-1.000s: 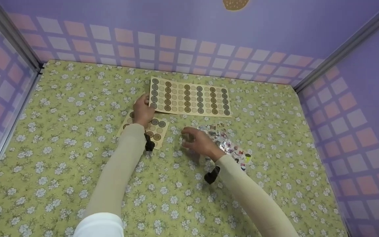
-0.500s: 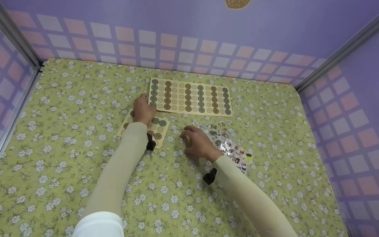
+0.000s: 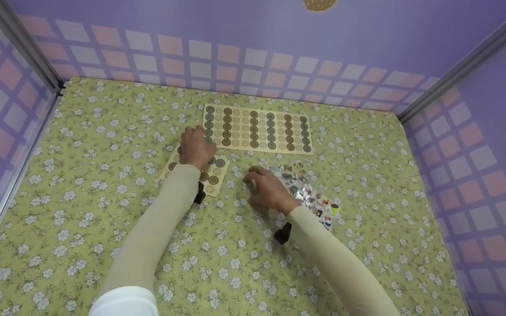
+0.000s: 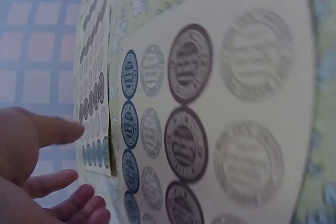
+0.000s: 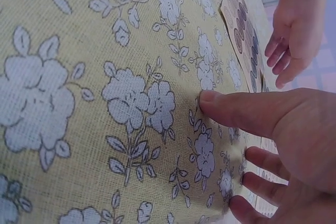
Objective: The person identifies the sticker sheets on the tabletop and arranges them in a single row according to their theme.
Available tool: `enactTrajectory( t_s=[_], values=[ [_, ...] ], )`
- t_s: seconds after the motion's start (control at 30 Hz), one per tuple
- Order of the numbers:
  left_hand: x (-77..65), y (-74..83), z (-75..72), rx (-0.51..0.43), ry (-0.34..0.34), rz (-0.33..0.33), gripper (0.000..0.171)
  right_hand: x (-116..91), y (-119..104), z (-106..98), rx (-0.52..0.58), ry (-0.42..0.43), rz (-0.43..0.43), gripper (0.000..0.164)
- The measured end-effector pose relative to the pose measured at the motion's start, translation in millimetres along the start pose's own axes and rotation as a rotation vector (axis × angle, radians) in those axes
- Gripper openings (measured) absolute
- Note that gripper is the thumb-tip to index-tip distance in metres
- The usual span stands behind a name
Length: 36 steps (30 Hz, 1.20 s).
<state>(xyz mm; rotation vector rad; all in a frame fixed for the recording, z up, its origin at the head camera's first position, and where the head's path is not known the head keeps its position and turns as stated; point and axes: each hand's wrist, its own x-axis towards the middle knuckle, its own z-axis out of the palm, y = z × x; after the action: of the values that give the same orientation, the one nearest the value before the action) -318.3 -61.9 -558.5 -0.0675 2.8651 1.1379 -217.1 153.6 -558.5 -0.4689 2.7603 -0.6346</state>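
A long cream sheet of round seal stickers [image 3: 257,131], in rows of dark, brown and pale, lies flat near the back of the table. My left hand [image 3: 198,147] is at its left front corner, above a smaller sheet of similar seals [image 3: 212,179] that it partly covers. In the left wrist view the fingers [image 4: 58,129] are loosely spread with nothing between them. My right hand [image 3: 270,188] is bent over the cloth, beside a shiny sheet of small colourful stickers [image 3: 308,197]. Its thumb [image 5: 231,109] touches or nearly touches the cloth, holding nothing.
A yellow-green floral cloth [image 3: 235,250] covers the table. Purple walls with pink and white squares [image 3: 200,61] enclose the back and both sides. Dark wrist cameras [image 3: 283,233] hang under both wrists.
The long sheet's left edge, slightly raised earlier, now lies flat, and my left hand has let go of it. My right hand's fingers have bent closer together; it stays in nearly the same place.
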Motion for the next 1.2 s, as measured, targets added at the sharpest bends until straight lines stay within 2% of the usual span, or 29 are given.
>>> enactTrajectory(
  t_s=[0.1, 0.23, 0.37, 0.6, 0.73, 0.87, 1.07, 1.2],
  values=[
    [-8.8, 0.6, -4.7, 0.134, -0.062, 0.039, 0.066, 1, -3, -1, 0.014, -0.001, -0.002, 0.054],
    [-19.3, 1.8, -9.7, 0.241, -0.083, 0.055, 0.078, 4, -6, -3, 0.025, -0.009, -0.005, 0.055],
    [-28.4, 2.7, -14.9, 0.291, -0.09, 0.046, 0.087, 5, -6, -4, 0.031, -0.014, -0.012, 0.054],
    [-46.3, 3.2, -19.9, 0.403, -0.177, 0.064, 0.112, 2, 0, -7, 0.038, 0.007, -0.048, 0.05],
    [-56.3, -1.4, -17.8, 0.448, -0.209, 0.032, 0.122, 0, 2, -6, 0.061, 0.004, -0.028, 0.051],
    [-63.7, -11.6, -13.8, 0.466, -0.227, 0.002, 0.125, 0, 3, -4, 0.068, -0.017, 0.002, 0.053],
    [-73.0, -24.1, -12.9, 0.521, -0.207, 0.03, 0.126, 1, -1, -1, 0.068, -0.022, 0.01, 0.052],
    [-73.0, -23.9, -11.2, 0.549, -0.198, 0.04, 0.125, 1, 1, 0, 0.065, -0.015, 0.007, 0.05]
  ],
)
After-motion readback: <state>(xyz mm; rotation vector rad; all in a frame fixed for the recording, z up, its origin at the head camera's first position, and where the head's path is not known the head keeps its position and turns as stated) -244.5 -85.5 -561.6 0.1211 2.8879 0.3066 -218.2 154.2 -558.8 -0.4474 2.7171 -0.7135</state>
